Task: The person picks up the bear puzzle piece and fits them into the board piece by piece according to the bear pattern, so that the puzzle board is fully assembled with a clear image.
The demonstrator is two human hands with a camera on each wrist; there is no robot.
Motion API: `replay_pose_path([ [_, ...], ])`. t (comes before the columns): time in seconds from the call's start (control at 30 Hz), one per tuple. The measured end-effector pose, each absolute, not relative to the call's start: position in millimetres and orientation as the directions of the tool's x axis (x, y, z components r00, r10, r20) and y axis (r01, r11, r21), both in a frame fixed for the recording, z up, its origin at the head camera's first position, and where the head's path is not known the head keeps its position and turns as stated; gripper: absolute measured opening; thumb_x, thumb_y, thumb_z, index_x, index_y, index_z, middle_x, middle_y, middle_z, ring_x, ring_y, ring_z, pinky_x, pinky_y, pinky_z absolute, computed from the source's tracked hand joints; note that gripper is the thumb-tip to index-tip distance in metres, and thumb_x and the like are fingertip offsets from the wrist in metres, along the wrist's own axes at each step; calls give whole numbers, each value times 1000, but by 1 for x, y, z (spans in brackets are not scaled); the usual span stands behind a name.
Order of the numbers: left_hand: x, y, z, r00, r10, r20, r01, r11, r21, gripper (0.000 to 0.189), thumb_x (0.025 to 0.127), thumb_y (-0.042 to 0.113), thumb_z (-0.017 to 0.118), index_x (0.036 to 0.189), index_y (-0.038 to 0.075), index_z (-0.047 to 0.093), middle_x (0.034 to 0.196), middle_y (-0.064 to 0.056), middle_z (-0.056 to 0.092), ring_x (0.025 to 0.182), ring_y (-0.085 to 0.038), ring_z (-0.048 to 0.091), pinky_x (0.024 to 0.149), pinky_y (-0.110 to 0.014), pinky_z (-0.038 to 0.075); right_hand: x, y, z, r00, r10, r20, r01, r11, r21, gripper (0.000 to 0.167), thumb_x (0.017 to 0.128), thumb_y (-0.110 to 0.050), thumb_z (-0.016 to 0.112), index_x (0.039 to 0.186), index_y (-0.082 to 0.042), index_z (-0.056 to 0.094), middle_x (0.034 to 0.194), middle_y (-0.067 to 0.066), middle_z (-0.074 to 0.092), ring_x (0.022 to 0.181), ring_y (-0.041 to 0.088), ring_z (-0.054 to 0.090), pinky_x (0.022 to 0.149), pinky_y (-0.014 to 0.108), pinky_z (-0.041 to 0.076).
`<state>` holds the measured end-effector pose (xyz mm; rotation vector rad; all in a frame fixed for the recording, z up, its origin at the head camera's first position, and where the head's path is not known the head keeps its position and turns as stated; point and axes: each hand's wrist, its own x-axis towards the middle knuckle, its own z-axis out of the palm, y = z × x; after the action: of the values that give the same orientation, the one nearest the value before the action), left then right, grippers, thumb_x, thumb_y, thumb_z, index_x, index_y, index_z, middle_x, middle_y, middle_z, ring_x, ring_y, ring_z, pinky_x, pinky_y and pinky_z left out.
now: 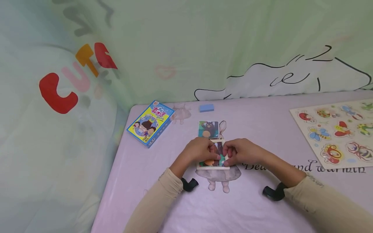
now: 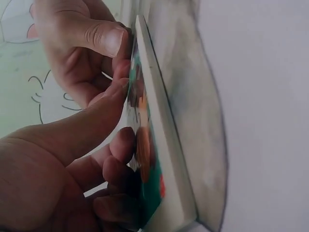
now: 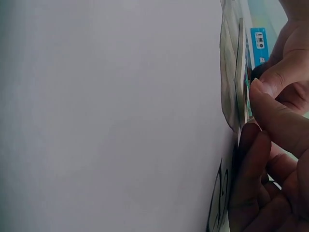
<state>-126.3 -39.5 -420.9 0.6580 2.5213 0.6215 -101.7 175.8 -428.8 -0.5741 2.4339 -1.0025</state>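
Note:
A small framed jigsaw puzzle (image 1: 214, 167) lies flat on the table, its picture in green, orange and brown. My left hand (image 1: 201, 149) rests over its left and middle part. The left thumb (image 2: 108, 104) touches the picture, and its bent fingers (image 2: 123, 147) lie against the surface. My right hand (image 1: 243, 151) holds the puzzle's right side, thumb and fingers bent at the pale rim (image 3: 241, 72). Both hands cover much of the picture, and their fingertips nearly meet. A square card with a bear (image 1: 208, 129) lies just beyond the puzzle.
A blue and yellow game box (image 1: 150, 123) stands at the back left, near a small blue block (image 1: 206, 108). At the right is a wooden board with insect pieces (image 1: 335, 132). Printed cloth (image 1: 175, 58) hangs behind the lilac-covered table (image 1: 230, 213).

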Motion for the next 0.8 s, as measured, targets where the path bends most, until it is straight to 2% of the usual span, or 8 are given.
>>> replay_pose_path([
  [0.8,-124,-35,-419,-809,513,-288,350,813,465,33,85,40,83,66,20,65,61,10,55,62,-6,53,54,-22,35,-101,170,-428,-825,-514,-236,-218,674,-706,29,76,-21,89,87,-13,63,70,-4,52,68,13,49,61,25,37],
])
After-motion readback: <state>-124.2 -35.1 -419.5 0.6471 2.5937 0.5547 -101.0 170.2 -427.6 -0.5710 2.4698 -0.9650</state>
